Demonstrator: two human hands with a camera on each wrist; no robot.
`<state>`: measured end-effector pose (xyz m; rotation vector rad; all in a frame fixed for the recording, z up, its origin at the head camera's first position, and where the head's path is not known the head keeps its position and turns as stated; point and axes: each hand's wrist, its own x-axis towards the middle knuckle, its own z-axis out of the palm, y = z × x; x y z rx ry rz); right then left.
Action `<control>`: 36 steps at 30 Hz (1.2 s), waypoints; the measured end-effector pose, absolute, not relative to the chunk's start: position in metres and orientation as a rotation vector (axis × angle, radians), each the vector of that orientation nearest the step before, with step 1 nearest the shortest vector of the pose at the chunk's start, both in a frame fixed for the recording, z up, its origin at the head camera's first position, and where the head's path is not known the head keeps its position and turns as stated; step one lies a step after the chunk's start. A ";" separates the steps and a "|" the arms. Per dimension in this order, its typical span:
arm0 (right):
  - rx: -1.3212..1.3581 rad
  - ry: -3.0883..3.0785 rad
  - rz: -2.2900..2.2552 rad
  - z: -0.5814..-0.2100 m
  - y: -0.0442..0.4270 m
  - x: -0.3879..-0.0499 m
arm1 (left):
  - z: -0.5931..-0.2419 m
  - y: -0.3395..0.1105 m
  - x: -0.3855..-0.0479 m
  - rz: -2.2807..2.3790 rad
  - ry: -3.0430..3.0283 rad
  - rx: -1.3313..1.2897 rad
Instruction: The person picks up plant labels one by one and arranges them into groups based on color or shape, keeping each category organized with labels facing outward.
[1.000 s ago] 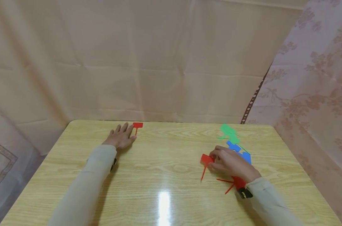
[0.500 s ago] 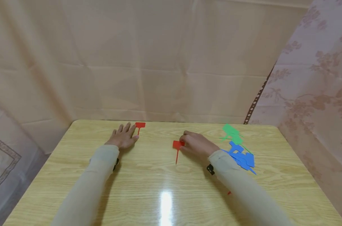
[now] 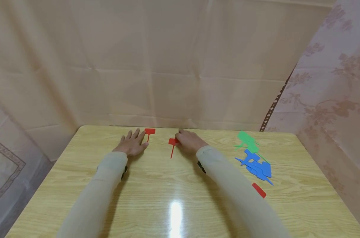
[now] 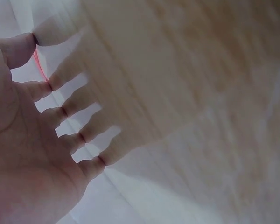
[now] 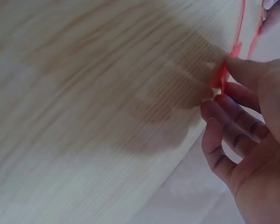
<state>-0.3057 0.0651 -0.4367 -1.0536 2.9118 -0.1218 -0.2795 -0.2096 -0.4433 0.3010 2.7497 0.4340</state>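
Note:
My left hand [image 3: 130, 144] rests on the table near its far edge, fingers spread and straight. Beside its index finger and thumb lies a red T-shaped plant label [image 3: 150, 131], its stem toward me. Whether the fingers touch it I cannot tell. A second red plant label [image 3: 172, 141] is pinched at the right end of its head between the thumb and fingers of my right hand [image 3: 191, 141]. The right wrist view shows the thumb and fingertips closed on that red label [image 5: 222, 74], close above or on the wood.
A small pile of green labels [image 3: 248, 141] lies at the right, with blue labels [image 3: 257, 167] overlapping just nearer. Part of another red label [image 3: 259, 190] shows beside my right sleeve, which covers the rest. A beige curtain [image 3: 168, 66] hangs behind the table [image 3: 156, 198].
My right hand has carried the red plant label leftward and away from me, from beside the blue pile to right of the first red label. My left hand stays in place.

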 end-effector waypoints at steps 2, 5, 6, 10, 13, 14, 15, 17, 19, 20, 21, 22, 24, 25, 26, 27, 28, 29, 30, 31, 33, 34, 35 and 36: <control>-1.024 2.922 -0.105 -0.437 0.057 -0.310 | -0.443 -0.210 -0.280 0.442 2.749 0.299; -0.979 2.945 -0.099 -0.438 0.046 -0.315 | -0.443 -0.211 -0.280 0.447 2.749 0.299; -0.965 2.956 -0.088 -0.439 0.043 -0.316 | -0.443 -0.211 -0.280 0.453 2.749 0.297; -0.869 2.993 -0.127 -0.441 0.038 -0.314 | -0.445 -0.210 -0.280 0.455 2.752 0.299; -0.752 2.991 -0.275 -0.441 0.037 -0.308 | -0.445 -0.209 -0.279 0.442 2.757 0.290; -0.708 2.978 -0.337 -0.441 0.036 -0.306 | -0.445 -0.209 -0.279 0.439 2.758 0.284; -0.670 2.963 -0.391 -0.440 0.036 -0.303 | -0.444 -0.209 -0.280 0.438 2.760 0.279; -0.611 2.938 -0.468 -0.439 0.036 -0.297 | -0.444 -0.210 -0.280 0.434 2.764 0.274; -0.576 2.924 -0.488 -0.439 0.036 -0.292 | -0.444 -0.210 -0.280 0.439 2.763 0.277; -0.568 2.919 -0.481 -0.439 0.036 -0.290 | -0.445 -0.211 -0.280 0.437 2.762 0.280; -0.568 2.921 -0.469 -0.440 0.036 -0.288 | -0.445 -0.211 -0.280 0.434 2.762 0.282; -0.568 2.925 -0.458 -0.440 0.037 -0.287 | -0.445 -0.211 -0.280 0.432 2.761 0.282; -0.565 2.929 -0.452 -0.440 0.038 -0.285 | -0.445 -0.211 -0.279 0.435 2.759 0.282; -0.564 2.928 -0.452 -0.441 0.038 -0.285 | -0.444 -0.211 -0.279 0.439 2.760 0.281; -0.561 2.927 -0.452 -0.441 0.038 -0.285 | -0.444 -0.211 -0.278 0.444 2.759 0.281; -0.556 2.925 -0.456 -0.440 0.038 -0.285 | -0.443 -0.211 -0.278 0.451 2.756 0.280; -0.543 2.917 -0.468 -0.440 0.039 -0.285 | -0.443 -0.211 -0.278 0.457 2.754 0.280; -0.531 2.910 -0.481 -0.440 0.039 -0.286 | -0.443 -0.211 -0.278 0.463 2.752 0.282; -0.517 2.902 -0.495 -0.440 0.038 -0.287 | -0.443 -0.211 -0.278 0.466 2.749 0.283; -0.502 2.895 -0.513 -0.440 0.038 -0.288 | -0.444 -0.210 -0.278 0.467 2.747 0.282; -0.478 2.879 -0.552 -0.441 0.037 -0.290 | -0.444 -0.210 -0.278 0.466 2.745 0.277; -0.466 2.873 -0.574 -0.441 0.037 -0.292 | -0.444 -0.210 -0.278 0.463 2.745 0.272; -0.457 2.867 -0.594 -0.441 0.036 -0.293 | -0.444 -0.209 -0.278 0.463 2.746 0.268; -0.442 2.859 -0.621 -0.442 0.035 -0.295 | -0.444 -0.209 -0.278 0.462 2.747 0.265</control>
